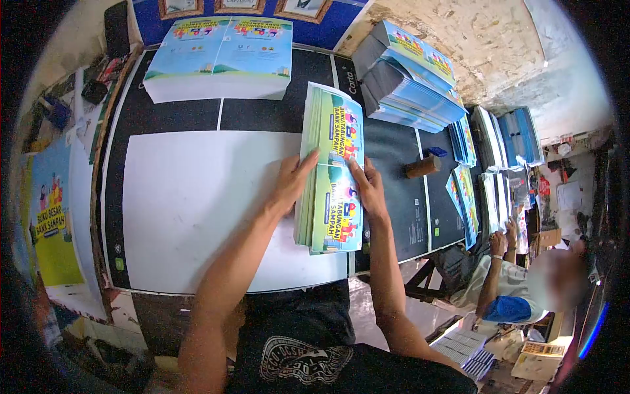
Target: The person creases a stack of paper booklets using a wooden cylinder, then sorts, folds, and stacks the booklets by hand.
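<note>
Grasping a thick stack of "BUKU TABUNGAN BANK SAMPAH" covers [339, 141] in the head view, the fingers of the left hand [293, 180] and right hand [370, 189] clasp its long sides, between the far and near edges of the table [174, 116]. Its blue-green top repeats the design end to end, with bright cartoon figures.
</note>
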Tool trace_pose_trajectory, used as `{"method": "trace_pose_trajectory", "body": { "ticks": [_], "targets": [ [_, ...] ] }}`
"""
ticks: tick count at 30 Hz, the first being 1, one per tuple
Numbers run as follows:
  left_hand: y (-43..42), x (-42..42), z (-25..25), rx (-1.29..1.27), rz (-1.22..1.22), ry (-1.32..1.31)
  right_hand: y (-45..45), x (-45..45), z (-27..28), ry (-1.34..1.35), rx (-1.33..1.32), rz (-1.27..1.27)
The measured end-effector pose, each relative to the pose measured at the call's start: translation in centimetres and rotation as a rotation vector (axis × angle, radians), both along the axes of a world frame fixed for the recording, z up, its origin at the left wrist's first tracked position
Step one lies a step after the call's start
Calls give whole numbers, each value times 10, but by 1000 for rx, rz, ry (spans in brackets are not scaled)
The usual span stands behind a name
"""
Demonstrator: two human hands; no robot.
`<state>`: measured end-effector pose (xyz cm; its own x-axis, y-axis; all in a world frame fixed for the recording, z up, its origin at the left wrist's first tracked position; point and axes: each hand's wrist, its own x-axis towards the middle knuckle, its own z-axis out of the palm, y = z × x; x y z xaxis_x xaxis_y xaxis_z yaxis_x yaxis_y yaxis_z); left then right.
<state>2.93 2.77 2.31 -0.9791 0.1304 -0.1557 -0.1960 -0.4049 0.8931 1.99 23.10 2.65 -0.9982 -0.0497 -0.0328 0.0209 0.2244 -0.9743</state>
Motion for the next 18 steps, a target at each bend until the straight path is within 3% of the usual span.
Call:
{"method": "trace_pose_trajectory", "body": {
  "ticks": [4,7,11,14,15,18],
  "targets": [
    [-1,-6,-18,-25,-73,7,-4,3,-2,-111,-191,-35],
    [3,-5,-16,-38,-85,2,-8,4,0,110,127,-46],
    [3,5,2,104,-74,-46,-5,4,-11,93,48,-53],
    [10,2,-20,151,-39,-170,-6,8,-3,-53,-137,-53],
    [11,3,-18,192,-55,-188,-6,7,-7,16,-159,-45],
    [11,5,-12,281,-84,-215,0,6,-11,116,-28,-38]
  ]
}}
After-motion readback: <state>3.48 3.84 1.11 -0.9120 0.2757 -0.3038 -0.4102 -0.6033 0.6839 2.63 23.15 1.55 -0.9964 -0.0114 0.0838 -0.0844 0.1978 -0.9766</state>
